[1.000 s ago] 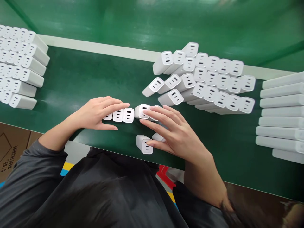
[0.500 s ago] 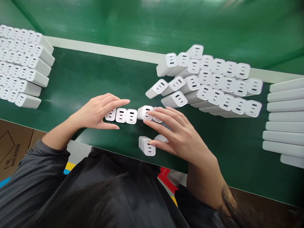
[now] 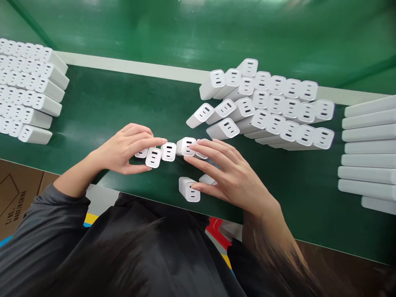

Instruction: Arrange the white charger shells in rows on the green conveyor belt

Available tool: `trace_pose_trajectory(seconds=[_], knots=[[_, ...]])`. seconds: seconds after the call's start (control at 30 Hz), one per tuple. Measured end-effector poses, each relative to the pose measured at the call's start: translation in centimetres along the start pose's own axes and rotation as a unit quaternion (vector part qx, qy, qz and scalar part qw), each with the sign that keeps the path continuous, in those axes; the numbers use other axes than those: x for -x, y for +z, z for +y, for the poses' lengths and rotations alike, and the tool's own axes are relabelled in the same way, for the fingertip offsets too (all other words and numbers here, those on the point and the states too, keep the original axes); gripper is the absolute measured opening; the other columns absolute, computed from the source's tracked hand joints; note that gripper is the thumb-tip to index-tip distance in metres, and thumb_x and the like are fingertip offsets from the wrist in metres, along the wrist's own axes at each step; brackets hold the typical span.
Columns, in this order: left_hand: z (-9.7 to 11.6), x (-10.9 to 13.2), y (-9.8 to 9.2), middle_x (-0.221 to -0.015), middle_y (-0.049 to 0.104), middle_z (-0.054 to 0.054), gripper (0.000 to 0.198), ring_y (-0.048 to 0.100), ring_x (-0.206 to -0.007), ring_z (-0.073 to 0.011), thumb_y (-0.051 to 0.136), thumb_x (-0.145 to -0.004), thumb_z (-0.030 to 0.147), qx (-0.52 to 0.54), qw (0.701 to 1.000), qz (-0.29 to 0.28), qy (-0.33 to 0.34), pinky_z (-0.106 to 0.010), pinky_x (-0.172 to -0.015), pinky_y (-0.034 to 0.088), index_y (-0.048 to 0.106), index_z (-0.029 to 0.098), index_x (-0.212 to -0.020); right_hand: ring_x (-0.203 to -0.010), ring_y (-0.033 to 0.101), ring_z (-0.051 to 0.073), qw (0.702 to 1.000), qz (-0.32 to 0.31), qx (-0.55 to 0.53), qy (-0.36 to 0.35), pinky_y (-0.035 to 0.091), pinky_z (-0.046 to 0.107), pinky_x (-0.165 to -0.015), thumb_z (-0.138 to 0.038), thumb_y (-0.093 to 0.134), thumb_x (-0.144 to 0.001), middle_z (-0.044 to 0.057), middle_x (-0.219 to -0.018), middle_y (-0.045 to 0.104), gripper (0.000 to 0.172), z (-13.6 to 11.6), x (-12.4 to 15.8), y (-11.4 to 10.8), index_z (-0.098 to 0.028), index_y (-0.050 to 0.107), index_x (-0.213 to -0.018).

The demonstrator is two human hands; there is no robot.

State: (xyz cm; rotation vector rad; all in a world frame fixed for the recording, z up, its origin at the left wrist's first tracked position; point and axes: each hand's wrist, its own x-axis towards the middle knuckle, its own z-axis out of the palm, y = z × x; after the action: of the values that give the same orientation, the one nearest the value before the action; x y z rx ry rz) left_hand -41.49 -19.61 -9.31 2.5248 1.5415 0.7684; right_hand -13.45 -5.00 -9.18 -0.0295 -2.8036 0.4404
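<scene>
White power adapters with several port slots in their end faces lie around both hands. My left hand (image 3: pixel 127 149) curls around a short row at its fingertips. Its thumb and fingers close on one white power adapter (image 3: pixel 154 157), which sits nearer me than its neighbours. Beside it is another adapter (image 3: pixel 168 152), near my index fingertip. My right hand (image 3: pixel 227 175) is open, fingers stretched out over an adapter (image 3: pixel 185 146) and another partly hidden one (image 3: pixel 201 150). The right thumb rests at a lower adapter (image 3: pixel 189 190); one more (image 3: pixel 208 180) is mostly covered by that hand.
A loose cluster of white adapters (image 3: pixel 275 123) stands at the back right. Stacked rows of adapters (image 3: pixel 43 105) are at far left, and long white pieces (image 3: pixel 369 171) lie at far right. The green table (image 3: pixel 117 97) has a pale strip (image 3: pixel 133 64) along its back.
My left hand has closed in on the row, and one adapter there has shifted toward me, out of line. My right hand stays almost the same. The whole view has shifted slightly.
</scene>
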Motion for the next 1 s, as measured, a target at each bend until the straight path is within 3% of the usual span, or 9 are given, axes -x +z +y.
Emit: trace_pose_trajectory(seconds=[0.13, 0.23, 0.3, 0.4, 0.53, 0.63, 0.73, 0.87, 1.0], knots=[[1.3, -0.2, 0.1, -0.097, 0.073, -0.001, 0.043, 0.064, -0.096, -0.0197, 0.062, -0.09, 0.046, -0.057, 0.993, 0.04, 0.092, -0.036, -0.086, 0.044, 0.057, 0.026, -0.128, -0.126, 0.056, 0.03, 0.999, 0.037, -0.006, -0.014, 0.048, 0.047, -0.104, -0.05, 0.055, -0.098, 0.015, -0.125, 0.065, 0.042, -0.1, -0.1, -0.1, -0.017, 0.063, -0.124], [2.6, -0.7, 0.8, -0.092, 0.072, 0.0, 0.031, 0.062, -0.088, -0.0158, 0.058, -0.093, 0.045, -0.082, 0.978, 0.026, 0.191, -0.033, -0.076, 0.042, 0.065, 0.023, -0.114, -0.11, 0.062, 0.026, 0.998, 0.067, -0.003, -0.002, 0.052, 0.041, -0.092, -0.049, 0.057, -0.097, 0.011, -0.108, 0.068, 0.034, 0.0, 0.1, -0.3, -0.02, 0.067, -0.111], [3.4, -1.0, 1.6, -0.089, 0.071, 0.0, 0.029, 0.06, -0.083, -0.0142, 0.059, -0.094, 0.044, -0.096, 0.97, 0.019, 0.221, -0.031, -0.07, 0.04, 0.067, 0.02, -0.11, -0.096, 0.063, 0.023, 0.998, 0.068, -0.006, 0.005, 0.052, 0.037, -0.083, -0.047, 0.06, -0.096, 0.008, -0.098, 0.068, 0.029, 0.1, 0.4, -0.9, -0.021, 0.068, -0.104], [4.3, -1.1, 2.9, -0.087, 0.071, -0.001, 0.026, 0.058, -0.079, -0.013, 0.059, -0.095, 0.042, -0.126, 0.968, 0.046, 0.211, -0.031, -0.067, 0.038, 0.067, 0.02, -0.105, -0.086, 0.065, 0.021, 0.999, 0.008, -0.032, 0.032, 0.052, 0.034, -0.076, -0.048, 0.063, -0.094, 0.007, -0.095, 0.068, 0.03, 0.6, 1.3, -2.6, -0.022, 0.067, -0.107], [4.8, -1.0, 4.0, -0.093, 0.072, -0.001, 0.028, 0.058, -0.081, -0.0134, 0.059, -0.096, 0.045, -0.155, 0.968, 0.079, 0.183, -0.031, -0.071, 0.039, 0.066, 0.021, -0.108, -0.079, 0.067, 0.019, 0.984, -0.114, -0.092, 0.107, 0.053, 0.031, -0.066, -0.053, 0.06, -0.093, 0.01, -0.117, 0.067, 0.049, 1.1, 2.8, -4.4, -0.023, 0.058, -0.132], [4.8, -0.9, 3.9, -0.104, 0.073, -0.001, 0.026, 0.06, -0.087, -0.0136, 0.058, -0.096, 0.045, -0.146, 0.967, 0.07, 0.194, -0.03, -0.073, 0.041, 0.066, 0.026, -0.111, -0.075, 0.068, 0.016, 0.97, -0.174, -0.14, 0.099, 0.055, 0.029, -0.064, -0.05, 0.059, -0.095, 0.01, -0.127, 0.064, 0.054, 1.4, 3.4, -4.2, -0.026, 0.052, -0.142], [4.7, -0.9, 3.9, -0.109, 0.073, 0.002, 0.017, 0.061, -0.089, -0.0123, 0.062, -0.094, 0.037, -0.14, 0.968, 0.05, 0.203, -0.029, -0.071, 0.043, 0.066, 0.03, -0.108, -0.082, 0.071, 0.018, 0.963, -0.192, -0.173, 0.073, 0.057, 0.029, -0.067, -0.046, 0.054, -0.098, 0.01, -0.125, 0.066, 0.048, 1.3, 3.1, -3.2, -0.026, 0.052, -0.142], [4.6, -0.7, 4.3, -0.111, 0.073, 0.001, 0.017, 0.062, -0.088, -0.0125, 0.063, -0.093, 0.034, -0.138, 0.969, 0.037, 0.2, -0.03, -0.072, 0.045, 0.066, 0.031, -0.109, -0.075, 0.07, 0.018, 0.962, -0.191, -0.176, 0.082, 0.055, 0.028, -0.063, -0.046, 0.053, -0.099, 0.01, -0.115, 0.069, 0.046, 0.7, 2.0, -1.9, -0.023, 0.056, -0.138], [3.8, -0.7, 3.5, -0.11, 0.073, -0.003, 0.026, 0.064, -0.091, -0.0157, 0.063, -0.093, 0.045, -0.098, 0.973, 0.034, 0.207, -0.032, -0.075, 0.045, 0.065, 0.028, -0.112, -0.076, 0.069, 0.017, 0.965, -0.184, -0.175, 0.064, 0.054, 0.027, -0.063, -0.051, 0.052, -0.099, 0.011, -0.113, 0.069, 0.049, 0.1, 1.1, -1.1, -0.019, 0.058, -0.136]])
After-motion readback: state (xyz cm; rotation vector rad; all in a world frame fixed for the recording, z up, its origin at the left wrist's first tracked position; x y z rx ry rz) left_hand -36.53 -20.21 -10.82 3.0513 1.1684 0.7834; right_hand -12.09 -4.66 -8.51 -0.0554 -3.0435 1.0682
